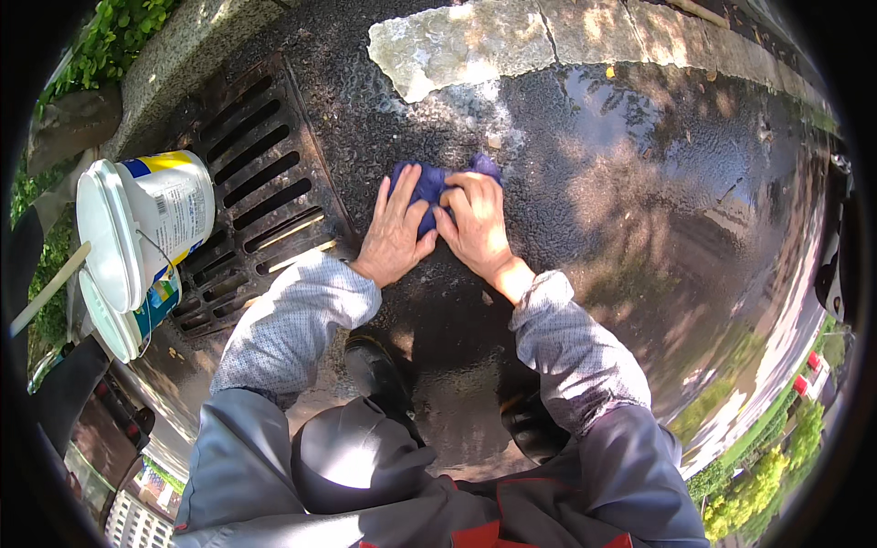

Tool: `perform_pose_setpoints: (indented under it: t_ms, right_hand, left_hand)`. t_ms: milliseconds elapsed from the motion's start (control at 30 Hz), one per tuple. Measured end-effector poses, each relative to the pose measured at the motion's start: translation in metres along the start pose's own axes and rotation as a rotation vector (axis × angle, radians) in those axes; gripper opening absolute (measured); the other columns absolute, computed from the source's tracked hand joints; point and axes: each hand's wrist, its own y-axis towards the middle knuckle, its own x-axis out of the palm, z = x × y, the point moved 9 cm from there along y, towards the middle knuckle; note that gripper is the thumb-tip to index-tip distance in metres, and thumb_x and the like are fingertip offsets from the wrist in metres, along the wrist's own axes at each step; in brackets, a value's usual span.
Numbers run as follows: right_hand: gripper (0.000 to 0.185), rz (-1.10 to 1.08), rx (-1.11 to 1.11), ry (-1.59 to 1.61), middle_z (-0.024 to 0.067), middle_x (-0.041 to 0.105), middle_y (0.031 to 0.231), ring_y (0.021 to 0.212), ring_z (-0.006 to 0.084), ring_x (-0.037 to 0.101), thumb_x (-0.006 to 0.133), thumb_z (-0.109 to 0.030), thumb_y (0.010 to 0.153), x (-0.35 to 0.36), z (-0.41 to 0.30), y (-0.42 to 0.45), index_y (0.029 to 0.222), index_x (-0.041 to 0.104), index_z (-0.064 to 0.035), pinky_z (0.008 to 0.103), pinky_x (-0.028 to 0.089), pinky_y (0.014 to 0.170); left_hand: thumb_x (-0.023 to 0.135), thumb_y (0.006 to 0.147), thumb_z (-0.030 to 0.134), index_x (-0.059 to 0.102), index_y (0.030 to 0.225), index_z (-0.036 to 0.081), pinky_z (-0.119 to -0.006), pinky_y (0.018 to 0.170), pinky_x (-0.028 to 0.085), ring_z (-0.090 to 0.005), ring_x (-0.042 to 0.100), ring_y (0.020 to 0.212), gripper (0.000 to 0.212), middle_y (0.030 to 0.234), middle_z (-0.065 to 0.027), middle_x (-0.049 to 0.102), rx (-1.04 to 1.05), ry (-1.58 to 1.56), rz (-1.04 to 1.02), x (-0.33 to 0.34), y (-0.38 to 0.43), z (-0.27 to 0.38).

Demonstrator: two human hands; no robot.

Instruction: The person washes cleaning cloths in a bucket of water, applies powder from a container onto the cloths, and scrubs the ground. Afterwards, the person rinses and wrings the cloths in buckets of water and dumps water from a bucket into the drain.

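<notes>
A bunched purple cloth (429, 183) lies low over the wet dark pavement (569, 226). My left hand (396, 233) bears on its left side, fingers stretched over the fabric and the thumb near its lower edge. Curled fingers of my right hand (477, 222) grip the right part, and a fold sticks out above the knuckles. Both hands are close together in front of my boots. What is beneath the cloth cannot be seen.
Left of my hands is a slotted metal drain grate (312, 154) beside a stone kerb (185, 58). Two lidded plastic buckets, one white (181, 198) and one teal (161, 301), are at the left, with a pole (51, 289) alongside. Pale paving stones (473, 41) run across the top.
</notes>
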Motion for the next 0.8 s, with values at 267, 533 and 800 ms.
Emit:
perform_pose_setpoints:
  t_ms: [267,533,800]
  right_hand:
    - [0.012,0.160,0.083,-0.255,0.0133,0.057,0.106,0.103,0.0335,0.053,0.064,-0.017,0.086,-0.004,0.033,0.095,0.090,0.062,-0.0056,0.0484,0.038,0.099]
    - [0.013,-0.027,-0.128,-0.231,0.0090,0.057,0.105,0.107,0.0283,0.053,0.067,-0.017,0.080,0.011,0.005,0.018,0.085,0.061,-0.0074,0.0454,0.042,0.095]
    - [0.019,0.003,0.036,-0.146,0.0108,0.056,0.110,0.110,0.0323,0.051,0.070,-0.019,0.079,0.006,0.009,0.001,0.091,0.061,-0.0079,0.0503,0.036,0.101]
  left_hand:
    - [0.062,0.085,0.013,0.051,0.121,0.002,-0.065,0.114,0.016,-0.0411,0.021,0.147,0.039,0.155,-0.0242,0.026,0.032,0.290,0.326,-0.038,0.096,-0.013]
    - [0.063,0.083,0.009,0.045,0.126,-0.003,-0.062,0.116,0.013,-0.0429,0.020,0.147,0.047,0.155,-0.0276,0.024,0.002,0.052,0.053,0.008,0.015,0.004]
    - [0.065,0.085,0.015,0.043,0.140,0.007,-0.064,0.115,0.013,-0.0423,0.019,0.147,0.059,0.155,-0.0240,0.024,-0.079,0.118,0.005,-0.007,0.017,-0.002]
